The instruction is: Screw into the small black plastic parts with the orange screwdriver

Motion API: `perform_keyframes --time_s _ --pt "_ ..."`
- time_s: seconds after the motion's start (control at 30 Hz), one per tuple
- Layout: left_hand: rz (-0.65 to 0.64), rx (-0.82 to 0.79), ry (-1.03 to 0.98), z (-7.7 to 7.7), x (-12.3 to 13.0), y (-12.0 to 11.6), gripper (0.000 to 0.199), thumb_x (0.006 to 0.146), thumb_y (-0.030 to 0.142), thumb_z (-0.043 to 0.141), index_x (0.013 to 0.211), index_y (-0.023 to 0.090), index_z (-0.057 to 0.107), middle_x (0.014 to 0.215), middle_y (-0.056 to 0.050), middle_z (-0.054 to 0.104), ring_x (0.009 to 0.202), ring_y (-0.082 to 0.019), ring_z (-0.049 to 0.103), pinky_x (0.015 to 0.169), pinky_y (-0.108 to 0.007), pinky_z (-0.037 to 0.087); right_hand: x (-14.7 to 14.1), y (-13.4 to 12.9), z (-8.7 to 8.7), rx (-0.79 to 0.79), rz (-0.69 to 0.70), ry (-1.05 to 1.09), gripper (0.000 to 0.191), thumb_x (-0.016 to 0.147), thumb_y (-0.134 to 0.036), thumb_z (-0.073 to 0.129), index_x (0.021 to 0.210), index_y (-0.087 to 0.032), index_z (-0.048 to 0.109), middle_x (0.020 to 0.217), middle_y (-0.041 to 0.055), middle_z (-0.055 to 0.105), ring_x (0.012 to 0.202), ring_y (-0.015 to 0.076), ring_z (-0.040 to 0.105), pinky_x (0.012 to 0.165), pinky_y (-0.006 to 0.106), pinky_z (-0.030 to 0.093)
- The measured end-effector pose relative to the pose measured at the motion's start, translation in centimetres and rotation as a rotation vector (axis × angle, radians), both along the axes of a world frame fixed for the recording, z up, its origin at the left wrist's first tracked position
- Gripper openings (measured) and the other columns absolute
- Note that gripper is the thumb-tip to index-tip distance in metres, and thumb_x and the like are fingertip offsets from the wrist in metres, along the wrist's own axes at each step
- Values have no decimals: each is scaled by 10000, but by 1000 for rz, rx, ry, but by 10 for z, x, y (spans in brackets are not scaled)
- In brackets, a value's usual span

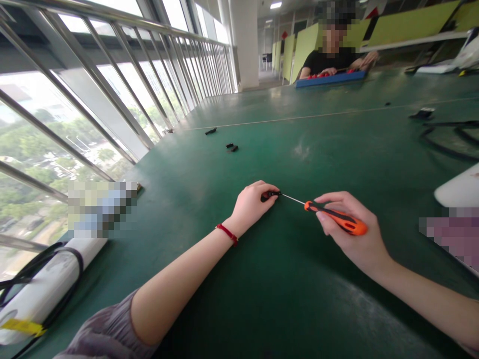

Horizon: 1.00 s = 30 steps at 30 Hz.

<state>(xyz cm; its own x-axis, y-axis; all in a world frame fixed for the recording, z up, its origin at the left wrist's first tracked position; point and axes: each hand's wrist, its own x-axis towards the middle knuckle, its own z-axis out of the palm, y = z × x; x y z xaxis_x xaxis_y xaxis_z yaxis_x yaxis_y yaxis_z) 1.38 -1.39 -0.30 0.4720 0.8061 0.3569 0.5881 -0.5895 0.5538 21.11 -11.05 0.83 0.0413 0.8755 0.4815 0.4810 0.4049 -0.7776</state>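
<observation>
My left hand (255, 200) pinches a small black part (275, 193) against the green tabletop; the fingers cover much of it, so its kind does not show. From the right, my right hand (350, 229) grips a screwdriver (337, 219) by its orange and black handle. The thin metal shaft points left, and its tip meets the right end of the black part. Whether the tip sits in a screw is too small to see.
Small black pieces (232, 147) and another (211, 131) lie farther back on the green table (179, 199). A white tube-like object (60, 279) with black cable lies at left, beside a metal railing (123, 30). Black cables (449, 134) lie right. Across sits a person (331, 62) behind a blue tray (331, 80).
</observation>
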Motion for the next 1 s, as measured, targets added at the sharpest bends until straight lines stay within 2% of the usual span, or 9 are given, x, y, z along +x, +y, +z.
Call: perform_keyframes --time_s 0.13,0.27,0.43,0.57,0.63,0.7,0.87,0.93,1.0 --pt "-6 6 6 -1 0 0 190 843 227 554 981 204 683 926 -21 654 790 -124 605 736 -241 520 0 3 -1 107 -54 41 222 766 -204 618 972 -241 546 774 1 597 691 155 618 641 292 516" --pt "-3 3 -3 0 0 0 189 841 228 553 977 201 682 931 -22 655 801 -129 606 733 -244 517 0 2 0 13 50 8 189 787 -205 589 965 -241 538 674 -20 594 590 147 603 524 266 483" --pt "-3 -5 0 1 0 -1 190 841 234 554 975 201 684 929 -25 656 796 -131 607 732 -247 516 0 1 1 -34 47 -1 78 814 -248 578 889 -232 564 649 -18 621 510 126 577 465 248 446" --pt "-3 -4 2 0 0 0 191 840 233 552 976 200 683 920 -24 653 784 -130 604 728 -248 515 0 3 -1 70 -45 32 178 779 -228 618 947 -233 560 757 -3 604 631 137 602 583 270 504" --pt "-1 -4 1 0 1 1 190 839 229 553 974 201 684 919 -23 653 780 -128 603 729 -249 515 1 3 -1 103 -42 45 233 768 -211 617 989 -236 548 788 2 589 691 150 606 628 286 515" --pt "0 -4 -1 0 1 1 188 839 230 554 972 202 684 923 -23 653 787 -129 605 732 -248 515 1 3 -1 84 -9 29 240 773 -213 607 1001 -239 536 752 -3 586 672 152 603 597 282 509" --pt "-2 -7 0 0 0 0 192 842 236 551 978 201 683 932 -25 653 796 -131 605 731 -248 515 0 0 1 -26 26 -47 64 811 -248 579 872 -233 568 655 -14 619 533 126 584 463 238 451" --pt "-1 -5 0 0 0 0 193 842 234 551 979 200 683 927 -23 653 791 -129 603 728 -246 514 0 0 2 5 7 -33 63 804 -233 587 865 -233 570 692 -11 628 555 122 590 505 242 477" --pt "-2 -1 1 0 0 0 194 843 234 551 980 200 682 926 -21 652 789 -128 602 726 -245 514 -1 1 1 80 -43 -11 110 780 -205 607 879 -232 566 796 9 633 662 136 615 607 265 514"
